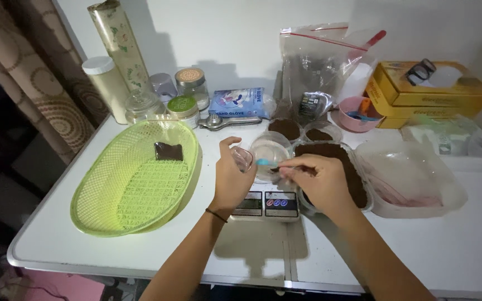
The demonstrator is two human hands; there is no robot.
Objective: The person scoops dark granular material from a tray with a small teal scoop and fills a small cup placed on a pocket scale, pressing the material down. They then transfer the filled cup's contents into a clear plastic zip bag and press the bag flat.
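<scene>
Your left hand (231, 181) pinches a small clear cup (243, 159) between thumb and fingers, just above the digital scale (265, 204). Your right hand (320, 181) has its fingers closed on a thin blue-tipped spoon (266, 163), its tip touching the cup's rim. Right beside that hand sits a clear tub of brown powder (338, 161). Well to the left lies a green basket (132, 181) holding a dark packet (168, 151)
</scene>
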